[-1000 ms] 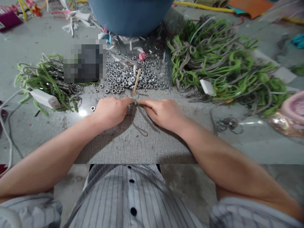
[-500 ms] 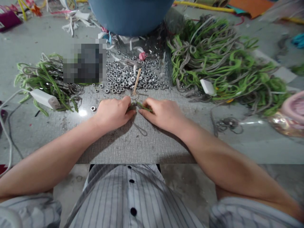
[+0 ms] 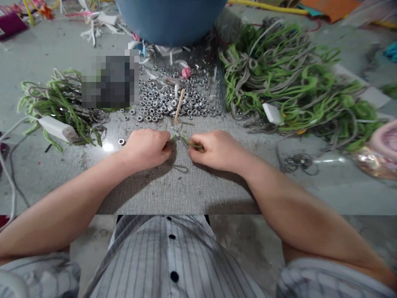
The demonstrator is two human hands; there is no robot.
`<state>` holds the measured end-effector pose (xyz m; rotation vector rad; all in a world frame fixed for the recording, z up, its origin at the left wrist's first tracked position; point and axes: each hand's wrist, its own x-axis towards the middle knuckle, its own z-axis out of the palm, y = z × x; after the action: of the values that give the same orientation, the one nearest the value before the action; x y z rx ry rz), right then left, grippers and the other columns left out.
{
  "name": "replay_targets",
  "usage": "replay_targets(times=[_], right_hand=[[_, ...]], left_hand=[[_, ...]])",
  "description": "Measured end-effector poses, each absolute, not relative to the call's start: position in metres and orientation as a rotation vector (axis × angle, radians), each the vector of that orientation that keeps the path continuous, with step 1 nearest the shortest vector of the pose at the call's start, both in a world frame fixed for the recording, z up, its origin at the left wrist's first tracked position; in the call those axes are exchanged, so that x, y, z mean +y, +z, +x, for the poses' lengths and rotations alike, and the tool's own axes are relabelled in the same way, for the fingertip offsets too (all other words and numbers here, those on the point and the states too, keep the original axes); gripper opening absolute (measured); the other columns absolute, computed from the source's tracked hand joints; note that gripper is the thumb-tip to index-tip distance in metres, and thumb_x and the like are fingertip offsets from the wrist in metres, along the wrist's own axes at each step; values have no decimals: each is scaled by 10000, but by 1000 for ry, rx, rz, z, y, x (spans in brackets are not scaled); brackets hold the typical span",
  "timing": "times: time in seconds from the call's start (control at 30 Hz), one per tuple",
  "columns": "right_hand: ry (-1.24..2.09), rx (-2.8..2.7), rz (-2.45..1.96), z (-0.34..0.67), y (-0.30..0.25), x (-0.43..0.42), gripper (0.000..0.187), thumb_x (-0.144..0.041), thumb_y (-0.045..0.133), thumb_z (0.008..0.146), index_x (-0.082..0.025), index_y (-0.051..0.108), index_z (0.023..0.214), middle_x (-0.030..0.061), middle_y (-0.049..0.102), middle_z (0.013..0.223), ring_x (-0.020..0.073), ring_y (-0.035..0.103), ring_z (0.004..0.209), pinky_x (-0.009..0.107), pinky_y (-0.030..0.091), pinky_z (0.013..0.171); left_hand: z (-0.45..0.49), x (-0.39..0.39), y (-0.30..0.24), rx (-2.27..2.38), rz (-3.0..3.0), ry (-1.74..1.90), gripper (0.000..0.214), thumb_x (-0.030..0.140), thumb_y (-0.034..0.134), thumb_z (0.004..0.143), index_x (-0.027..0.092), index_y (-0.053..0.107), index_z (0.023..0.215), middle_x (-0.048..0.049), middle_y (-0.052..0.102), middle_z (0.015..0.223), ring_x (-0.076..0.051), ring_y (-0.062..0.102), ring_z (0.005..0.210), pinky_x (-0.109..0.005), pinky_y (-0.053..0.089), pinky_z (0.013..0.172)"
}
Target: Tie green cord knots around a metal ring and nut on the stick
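My left hand (image 3: pixel 146 148) and my right hand (image 3: pixel 217 150) rest on a grey board (image 3: pixel 173 186), both closed on the two ends of a thin green cord (image 3: pixel 189 142). The cord runs through a small metal nut (image 3: pixel 178 135) between the hands. A grey loop of cord (image 3: pixel 180 168) lies on the board just below them. A small wooden stick (image 3: pixel 179 106) stands upright right behind the nut, at the front of a heap of metal nuts (image 3: pixel 164 101).
A big pile of green and grey cords (image 3: pixel 288 78) lies at the right, a smaller bundle (image 3: pixel 58 103) at the left beside a white adapter (image 3: pixel 57 128) with cable. A blue tub (image 3: pixel 170 18) stands behind the nuts. One loose nut (image 3: pixel 121 142) lies left of my hand.
My hands have drawn apart, the right one moving right and toward me, pulling the green cord taut through the nut. The grey loop below has shrunk.
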<state>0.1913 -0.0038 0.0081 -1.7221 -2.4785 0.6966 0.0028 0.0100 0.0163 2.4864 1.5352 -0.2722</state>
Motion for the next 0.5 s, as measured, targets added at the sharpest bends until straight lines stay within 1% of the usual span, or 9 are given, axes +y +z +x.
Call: replay_targets(times=[0.17, 0.3, 0.4, 0.5], right_hand=[[737, -2489, -1693, 191, 11, -3, 139, -218, 536, 731, -211, 464, 613, -38, 470, 557, 107, 374, 529, 262, 224, 536], [724, -2493, -1698, 192, 10, -4, 165, -227, 529, 747, -215, 430, 615, -38, 463, 566, 108, 360, 533, 266, 221, 536], [715, -2495, -1681, 193, 8, -4, 149, -242, 522, 763, -215, 452, 634, -35, 477, 576, 111, 370, 539, 265, 225, 540], [716, -2501, -1673, 194, 7, -4, 133, -251, 520, 777, -215, 478, 656, -32, 487, 586, 115, 390, 549, 263, 237, 551]], left_hand=[[1, 11, 19, 1449, 2513, -312, 250, 291, 459, 789, 215, 692, 836, -85, 670, 682, -281, 667, 772, -347, 451, 659], [0, 13, 22, 1367, 2550, -346, 249, 280, 454, 789, 213, 692, 819, -78, 641, 635, -267, 653, 731, -335, 426, 637], [-1, 14, 26, 1310, 2570, -382, 234, 268, 456, 792, 208, 683, 797, -64, 617, 597, -241, 623, 663, -313, 383, 588], [-2, 14, 29, 1249, 2561, -409, 230, 242, 449, 827, 213, 670, 770, -44, 609, 584, -193, 582, 602, -286, 340, 556]])
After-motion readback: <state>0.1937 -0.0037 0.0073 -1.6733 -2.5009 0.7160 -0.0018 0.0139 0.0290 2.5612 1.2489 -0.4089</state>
